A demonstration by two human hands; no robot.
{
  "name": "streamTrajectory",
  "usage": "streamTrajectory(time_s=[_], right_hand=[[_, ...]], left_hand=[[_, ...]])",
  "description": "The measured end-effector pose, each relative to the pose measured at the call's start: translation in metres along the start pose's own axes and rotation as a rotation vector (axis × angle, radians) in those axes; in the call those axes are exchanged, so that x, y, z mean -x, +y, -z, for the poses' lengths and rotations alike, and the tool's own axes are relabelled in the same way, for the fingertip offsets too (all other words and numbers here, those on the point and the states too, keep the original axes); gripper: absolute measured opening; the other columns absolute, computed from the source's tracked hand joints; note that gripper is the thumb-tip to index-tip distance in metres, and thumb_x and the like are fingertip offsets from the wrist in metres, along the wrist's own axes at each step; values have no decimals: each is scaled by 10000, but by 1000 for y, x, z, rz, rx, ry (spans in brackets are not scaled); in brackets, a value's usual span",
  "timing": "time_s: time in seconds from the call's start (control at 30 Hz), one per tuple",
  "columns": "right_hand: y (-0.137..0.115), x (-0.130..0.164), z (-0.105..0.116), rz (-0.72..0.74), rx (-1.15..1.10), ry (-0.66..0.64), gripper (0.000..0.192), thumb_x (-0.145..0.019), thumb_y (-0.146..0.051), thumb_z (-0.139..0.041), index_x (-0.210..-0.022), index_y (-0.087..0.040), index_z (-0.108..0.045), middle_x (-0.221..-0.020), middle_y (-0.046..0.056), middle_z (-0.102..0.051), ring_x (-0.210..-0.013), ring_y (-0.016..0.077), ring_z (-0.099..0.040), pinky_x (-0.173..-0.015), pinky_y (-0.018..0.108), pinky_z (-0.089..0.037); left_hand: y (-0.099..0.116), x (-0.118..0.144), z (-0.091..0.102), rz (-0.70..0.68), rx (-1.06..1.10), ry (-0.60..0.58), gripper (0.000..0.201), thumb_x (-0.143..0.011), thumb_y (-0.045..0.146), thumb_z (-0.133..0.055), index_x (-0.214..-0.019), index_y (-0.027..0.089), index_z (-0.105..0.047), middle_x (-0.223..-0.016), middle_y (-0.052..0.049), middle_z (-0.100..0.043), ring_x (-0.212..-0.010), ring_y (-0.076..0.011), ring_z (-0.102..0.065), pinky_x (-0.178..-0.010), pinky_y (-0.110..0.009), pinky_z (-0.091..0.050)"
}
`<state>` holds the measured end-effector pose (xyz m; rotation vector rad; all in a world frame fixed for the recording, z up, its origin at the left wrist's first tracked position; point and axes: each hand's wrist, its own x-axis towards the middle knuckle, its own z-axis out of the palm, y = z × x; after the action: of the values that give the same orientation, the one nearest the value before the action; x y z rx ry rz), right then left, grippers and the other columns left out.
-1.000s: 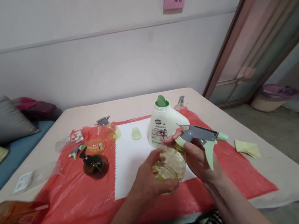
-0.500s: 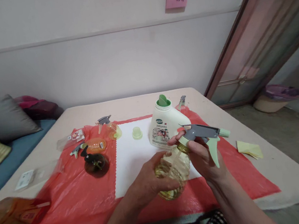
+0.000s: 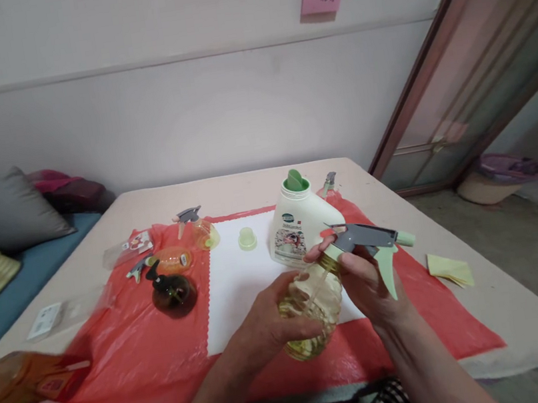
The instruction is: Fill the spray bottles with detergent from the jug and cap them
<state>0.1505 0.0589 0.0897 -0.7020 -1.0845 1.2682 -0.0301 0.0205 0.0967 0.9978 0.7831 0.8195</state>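
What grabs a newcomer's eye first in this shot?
The red plastic sheet covering the table, with the two hands at front centre: left hand wraps a clear yellow spray bottle, right hand grips its grey-green trigger head. Just behind stands a white detergent jug.

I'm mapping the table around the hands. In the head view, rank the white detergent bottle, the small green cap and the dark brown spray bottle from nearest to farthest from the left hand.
From the left hand:
1. White detergent bottle, just beyond it, slightly right.
2. Small green cap, farther back on the white sheet.
3. Dark brown spray bottle, off to the left on the red plastic.
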Motion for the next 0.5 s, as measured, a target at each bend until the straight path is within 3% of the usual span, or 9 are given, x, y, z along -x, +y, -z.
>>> streamTrajectory(time_s=[0.23, 0.5], right_hand=[[1, 0, -14, -61, -116, 27, 314, -711, -425, -791, -939, -236, -687, -838, 30, -750, -874, 274, -728, -891, 513, -574], [9, 3, -25, -106, -177, 77, 257, -797, -447, -708, -931, -234, -654, -855, 34, -758, -873, 245, -722, -873, 450, -572]], left_hand=[[0, -1, -2, -16, 20, 67, 709, -552, 226, -845, -1231, 206, -641, -1049, -40, -710, -924, -211, -639, -849, -335, -475], [-7, -6, -10, -70, -67, 177, 706, -570, 180, -838, -1239, 225, -619, -1070, -38, -715, -979, -243, -660, -877, -361, -492]])
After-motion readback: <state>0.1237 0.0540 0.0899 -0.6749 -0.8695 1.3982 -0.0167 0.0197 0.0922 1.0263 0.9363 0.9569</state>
